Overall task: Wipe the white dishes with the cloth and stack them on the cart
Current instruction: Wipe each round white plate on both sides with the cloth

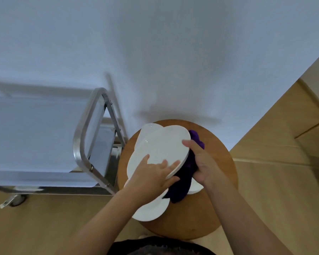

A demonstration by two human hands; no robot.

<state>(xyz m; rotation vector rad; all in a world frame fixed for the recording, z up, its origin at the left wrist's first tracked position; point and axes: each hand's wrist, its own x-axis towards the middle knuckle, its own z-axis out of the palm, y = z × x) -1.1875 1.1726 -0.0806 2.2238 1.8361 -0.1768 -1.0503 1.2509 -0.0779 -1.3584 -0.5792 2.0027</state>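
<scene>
A white, lobed dish is held tilted above a round wooden stool. My left hand grips its near edge, fingers spread on top and thumb underneath. My right hand holds the dish's right rim, thumb on top, together with a purple cloth that hangs bunched under the dish. More white dishes lie stacked on the stool below, partly hidden by my hands and the cloth. The metal cart stands to the left with a bare top shelf.
The cart's steel handle frame rises close to the stool's left side, and a caster shows below. A white wall fills the upper view. A wooden floor lies at right and below.
</scene>
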